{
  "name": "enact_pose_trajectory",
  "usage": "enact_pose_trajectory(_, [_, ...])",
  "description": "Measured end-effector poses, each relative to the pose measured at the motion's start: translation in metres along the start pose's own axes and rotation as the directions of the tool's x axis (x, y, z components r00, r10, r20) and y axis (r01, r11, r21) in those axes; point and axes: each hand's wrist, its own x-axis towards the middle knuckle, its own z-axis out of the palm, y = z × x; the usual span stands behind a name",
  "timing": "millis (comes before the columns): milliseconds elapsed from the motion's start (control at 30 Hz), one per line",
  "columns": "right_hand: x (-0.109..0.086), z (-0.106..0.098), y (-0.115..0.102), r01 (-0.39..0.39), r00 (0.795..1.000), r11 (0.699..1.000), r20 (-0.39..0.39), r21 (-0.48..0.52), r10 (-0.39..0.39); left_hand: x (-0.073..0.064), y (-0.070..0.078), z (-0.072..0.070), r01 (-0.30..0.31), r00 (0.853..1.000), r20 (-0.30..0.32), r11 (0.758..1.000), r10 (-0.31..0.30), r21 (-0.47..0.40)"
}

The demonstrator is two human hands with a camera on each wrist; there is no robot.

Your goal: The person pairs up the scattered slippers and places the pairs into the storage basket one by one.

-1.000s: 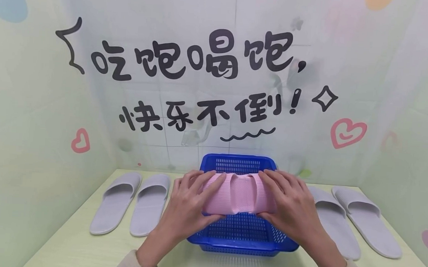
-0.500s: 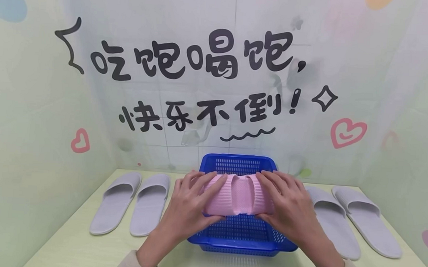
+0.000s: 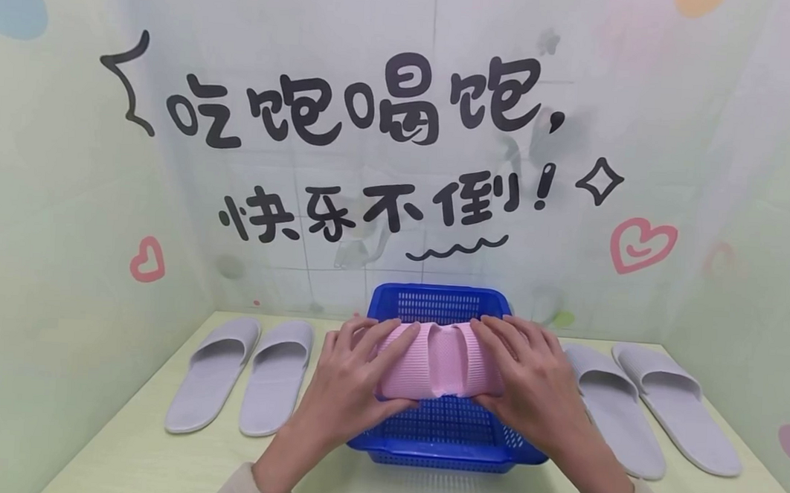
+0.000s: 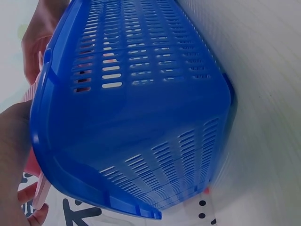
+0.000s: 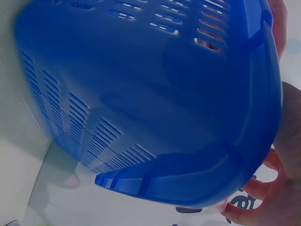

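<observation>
Pink ribbed slippers point(image 3: 405, 370) lie sideways over the blue plastic basket point(image 3: 441, 451) in the head view. Two ribbed uppers face each other, with a strip of pink insole between their openings. My left hand point(image 3: 351, 371) grips the left end, fingers over the top and thumb below. At the opposite end my right hand point(image 3: 538, 384) holds on in the same way. In both wrist views the basket wall fills most of the picture and hides much of the slippers; part of the left hand point(image 4: 11, 146) and of the right hand point(image 5: 282, 183) shows beside the rim.
Two light grey slippers point(image 3: 210, 378) rest on the pale tabletop point(image 3: 123, 441) at the left. Another grey pair point(image 3: 678, 410) lies at the right, one partly behind my right hand. A printed curtain point(image 3: 400, 157) with black lettering hangs behind the basket.
My right hand has shifted slightly left with its end of the pink slippers, and the strip between the uppers looks narrower. My left hand keeps its grip in nearly the same spot.
</observation>
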Motion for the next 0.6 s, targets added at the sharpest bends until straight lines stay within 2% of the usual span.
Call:
enact_pose_trajectory(367, [-0.0007,0.0012,-0.0026,0.003,1.000,1.000,0.013,-0.001,-0.003,-0.0011,0.0031,0.0026,-0.003,1.000,-0.002,1.000,0.003,-0.009])
enact_pose_trajectory(600, [-0.0009,0.0007,-0.0034,-0.015,1.000,1.000,0.018,0.002,0.015,-0.0012,0.0053,0.0030,0.016,1.000,-0.009,1.000,-0.015,0.005])
